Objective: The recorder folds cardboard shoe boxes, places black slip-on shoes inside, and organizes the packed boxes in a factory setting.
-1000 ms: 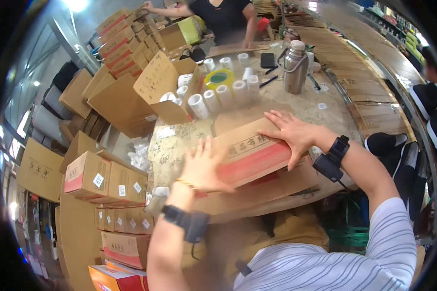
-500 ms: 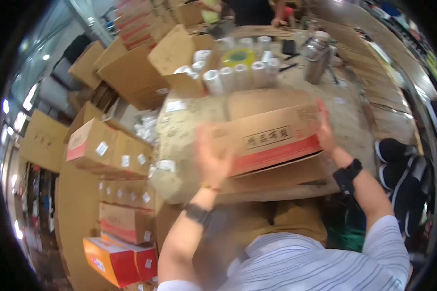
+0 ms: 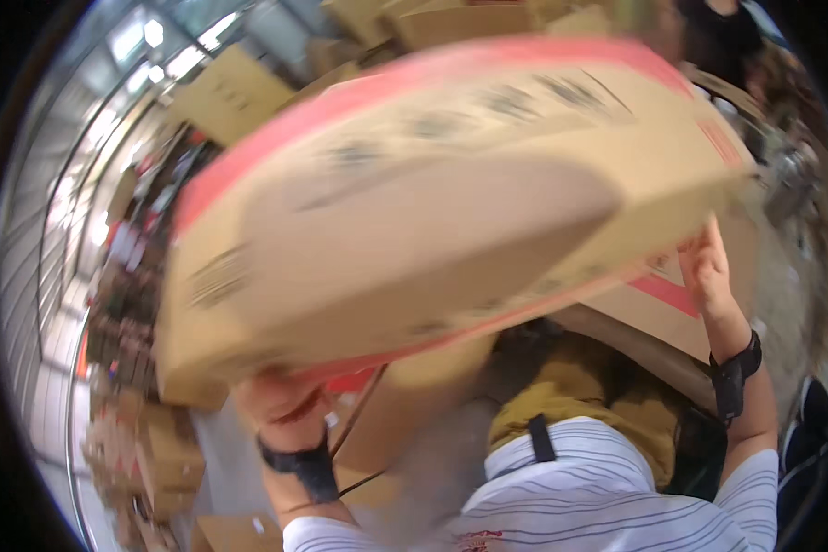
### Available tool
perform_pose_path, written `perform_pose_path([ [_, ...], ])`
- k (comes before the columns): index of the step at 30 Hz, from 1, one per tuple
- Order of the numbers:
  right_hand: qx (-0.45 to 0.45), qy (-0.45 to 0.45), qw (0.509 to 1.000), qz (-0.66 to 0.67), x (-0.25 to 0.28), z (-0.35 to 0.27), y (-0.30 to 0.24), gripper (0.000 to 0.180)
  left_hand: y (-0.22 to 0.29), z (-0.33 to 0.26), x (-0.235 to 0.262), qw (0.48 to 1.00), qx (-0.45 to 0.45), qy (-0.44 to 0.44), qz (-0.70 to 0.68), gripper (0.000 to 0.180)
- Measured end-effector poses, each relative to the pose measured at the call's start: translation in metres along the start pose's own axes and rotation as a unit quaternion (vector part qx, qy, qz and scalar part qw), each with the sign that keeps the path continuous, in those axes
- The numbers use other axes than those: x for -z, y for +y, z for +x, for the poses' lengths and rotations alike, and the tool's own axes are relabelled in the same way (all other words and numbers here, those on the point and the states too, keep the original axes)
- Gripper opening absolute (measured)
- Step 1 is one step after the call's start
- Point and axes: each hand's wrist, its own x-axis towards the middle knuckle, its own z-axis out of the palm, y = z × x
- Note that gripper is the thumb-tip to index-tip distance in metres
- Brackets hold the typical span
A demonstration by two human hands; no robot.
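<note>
A large brown cardboard box point(image 3: 414, 221) with red bands and dark printing is lifted close in front of me, tilted and blurred by motion. My left hand point(image 3: 281, 396) grips its lower left corner from below; the fingertips are hidden behind the cardboard. At the lower right end my right hand point(image 3: 706, 267) presses against the box with fingers stretched upward. Both hands carry it between them. Below the right part of the box lies another brown cardboard surface with a red stripe point(image 3: 662, 293).
Cardboard cartons point(image 3: 170, 451) are stacked at the lower left, and laden shelving point(image 3: 124, 322) runs behind them. At the right, a metal flask point(image 3: 789, 179) stands on the worktable point(image 3: 782, 276). Another person in a dark top point(image 3: 722, 41) is at the far right.
The cardboard box has risen off the table toward me and swung left, tilting its end down. Both hands moved with it. My view has turned left, away from the white rolls.
</note>
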Motion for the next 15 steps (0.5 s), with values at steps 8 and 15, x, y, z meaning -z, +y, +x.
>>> perform_pose_path([
  [8, -0.088, -0.159, 0.906, -0.383, -0.052, 0.01, 0.133, 0.048, -0.013, -0.008, 0.272, 0.956, 0.106, 0.256, 0.095, 0.094],
  [15, -0.173, -0.208, 0.658, -0.703, -0.077, -0.01, 0.152, 0.052, -0.177, -0.034, 0.153, 0.887, 0.164, -0.05, 0.429, 0.099],
])
